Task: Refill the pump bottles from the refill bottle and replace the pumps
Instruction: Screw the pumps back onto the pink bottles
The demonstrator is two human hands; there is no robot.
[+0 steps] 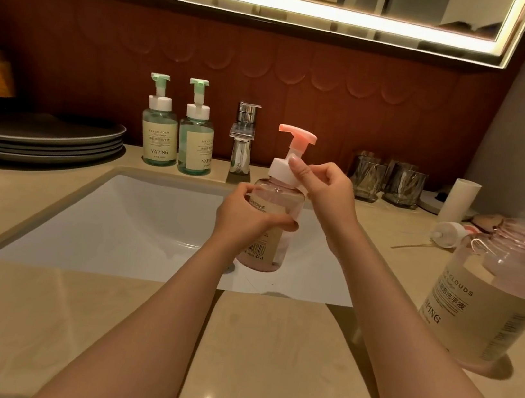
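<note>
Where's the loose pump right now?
In the head view the loose pump lies on its side on the counter at the right, just behind the open pink bottle and in front of the white tube.

Counter [266,351] holds plates [50,135], green bottles [159,130], glasses [388,182], open btl [490,298].

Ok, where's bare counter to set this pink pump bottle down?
The wide beige counter strip in front of the white sink is bare, left of the open pink bottle. Right of the sink is crowded: loose white pump, grey glass tumblers, white tube.
</note>
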